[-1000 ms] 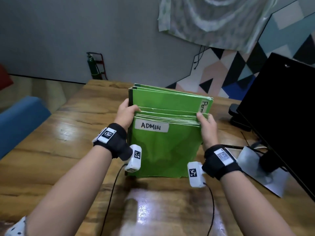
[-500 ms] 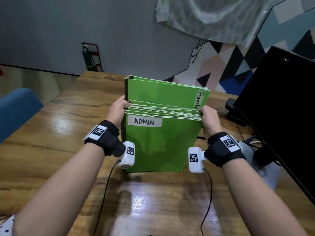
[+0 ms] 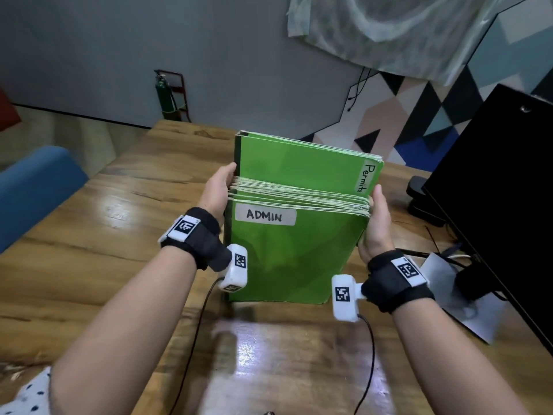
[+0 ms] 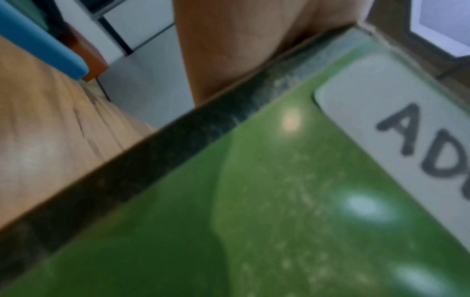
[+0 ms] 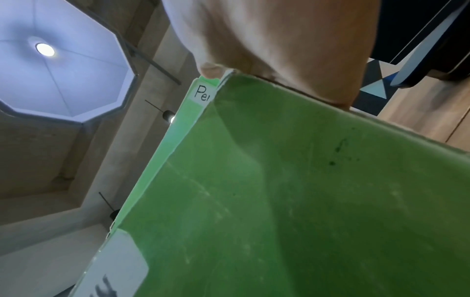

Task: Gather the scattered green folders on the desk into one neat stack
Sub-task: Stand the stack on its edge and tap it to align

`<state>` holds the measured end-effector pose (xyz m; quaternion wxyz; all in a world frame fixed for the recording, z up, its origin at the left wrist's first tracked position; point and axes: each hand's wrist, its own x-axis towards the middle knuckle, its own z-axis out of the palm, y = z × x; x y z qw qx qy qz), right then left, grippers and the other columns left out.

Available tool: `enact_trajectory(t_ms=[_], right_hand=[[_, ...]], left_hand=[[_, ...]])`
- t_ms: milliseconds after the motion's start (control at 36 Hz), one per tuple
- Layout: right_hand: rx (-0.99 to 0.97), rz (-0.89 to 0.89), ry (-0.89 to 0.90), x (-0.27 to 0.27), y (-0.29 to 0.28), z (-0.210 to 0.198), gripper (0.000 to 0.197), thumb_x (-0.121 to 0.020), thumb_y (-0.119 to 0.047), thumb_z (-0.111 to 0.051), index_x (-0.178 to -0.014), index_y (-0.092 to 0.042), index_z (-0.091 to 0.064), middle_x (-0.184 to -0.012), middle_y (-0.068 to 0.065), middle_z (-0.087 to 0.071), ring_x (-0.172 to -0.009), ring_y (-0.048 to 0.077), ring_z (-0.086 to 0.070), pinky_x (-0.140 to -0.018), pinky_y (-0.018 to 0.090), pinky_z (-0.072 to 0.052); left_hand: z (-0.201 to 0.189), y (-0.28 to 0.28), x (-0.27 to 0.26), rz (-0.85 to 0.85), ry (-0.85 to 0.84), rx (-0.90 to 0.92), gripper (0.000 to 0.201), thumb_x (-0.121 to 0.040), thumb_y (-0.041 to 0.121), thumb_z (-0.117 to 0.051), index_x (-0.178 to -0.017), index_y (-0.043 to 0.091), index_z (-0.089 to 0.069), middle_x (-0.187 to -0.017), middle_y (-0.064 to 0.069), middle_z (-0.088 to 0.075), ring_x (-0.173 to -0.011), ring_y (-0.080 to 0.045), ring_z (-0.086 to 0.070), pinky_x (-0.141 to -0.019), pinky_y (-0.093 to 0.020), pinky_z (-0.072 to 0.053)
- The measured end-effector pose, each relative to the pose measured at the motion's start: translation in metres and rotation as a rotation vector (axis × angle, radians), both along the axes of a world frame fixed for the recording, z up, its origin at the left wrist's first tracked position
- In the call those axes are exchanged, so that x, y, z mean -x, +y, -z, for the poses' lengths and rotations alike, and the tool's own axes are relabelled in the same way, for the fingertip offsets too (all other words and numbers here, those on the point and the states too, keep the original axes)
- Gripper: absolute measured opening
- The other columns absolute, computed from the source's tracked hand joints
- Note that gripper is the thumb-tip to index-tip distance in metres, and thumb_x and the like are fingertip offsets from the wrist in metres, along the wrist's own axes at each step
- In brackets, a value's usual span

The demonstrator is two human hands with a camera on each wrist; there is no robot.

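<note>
Several green folders (image 3: 293,253) stand upright as one bundle on the wooden desk (image 3: 104,235). The front one carries a white ADMIN label (image 3: 265,216). A taller folder marked Permits (image 3: 299,163) rises behind the rest. My left hand (image 3: 217,190) grips the bundle's left edge near the top, and my right hand (image 3: 377,223) grips its right edge with the thumb up. The left wrist view shows the front cover (image 4: 254,221) and its dark spine under my left hand (image 4: 241,50). In the right wrist view my right hand (image 5: 279,40) lies against the folder edge (image 5: 305,201). The fingers behind the bundle are hidden.
A black monitor (image 3: 493,190) stands close on the right, with a white sheet (image 3: 466,301) and cables at its foot. A black object (image 3: 419,199) sits behind the folders at the right. A blue chair (image 3: 33,187) is off the desk's left edge.
The bundle has stayed upright on the desk. My right hand has slid from the top right corner down onto the right edge, and the front folders' tops now lie more level.
</note>
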<state>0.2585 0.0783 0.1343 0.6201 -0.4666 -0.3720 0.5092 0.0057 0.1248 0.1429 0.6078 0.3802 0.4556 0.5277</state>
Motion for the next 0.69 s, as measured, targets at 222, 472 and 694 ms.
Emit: enact_trajectory(t_ms=[222, 472, 694], right_hand=[[0.037, 0.015, -0.38, -0.015, 0.005, -0.011, 0.073, -0.092, -0.068, -0.021, -0.141, -0.019, -0.045, -0.14, 0.003, -0.053, -0.131, 0.018, -0.047, -0.111, 0.047, -0.032], [-0.38, 0.132, -1.741, 0.034, 0.025, -0.075, 0.063, -0.096, -0.058, -0.019, -0.151, -0.029, -0.017, -0.159, -0.006, -0.013, -0.147, 0.018, -0.007, -0.116, 0.052, 0.004], [-0.354, 0.018, -1.79, 0.044, 0.032, -0.074, 0.069, -0.088, -0.066, -0.007, -0.145, -0.035, -0.031, -0.153, -0.01, -0.031, -0.143, 0.022, -0.023, -0.115, 0.054, -0.005]], left_hand=[[0.01, 0.007, 0.011, 0.084, 0.171, -0.044, 0.089, -0.068, 0.051, -0.071, -0.14, 0.01, -0.037, -0.136, -0.014, -0.052, -0.12, -0.033, -0.053, -0.101, -0.055, -0.04], [-0.006, -0.007, 0.003, 0.105, 0.154, -0.09, 0.038, -0.077, 0.02, -0.054, -0.113, 0.009, -0.051, -0.097, -0.006, -0.062, -0.074, -0.021, -0.059, -0.067, -0.033, -0.049], [-0.001, -0.005, 0.005, 0.094, 0.176, -0.071, 0.066, -0.07, 0.034, -0.062, -0.128, 0.006, -0.047, -0.13, -0.018, -0.054, -0.11, -0.033, -0.055, -0.096, -0.05, -0.045]])
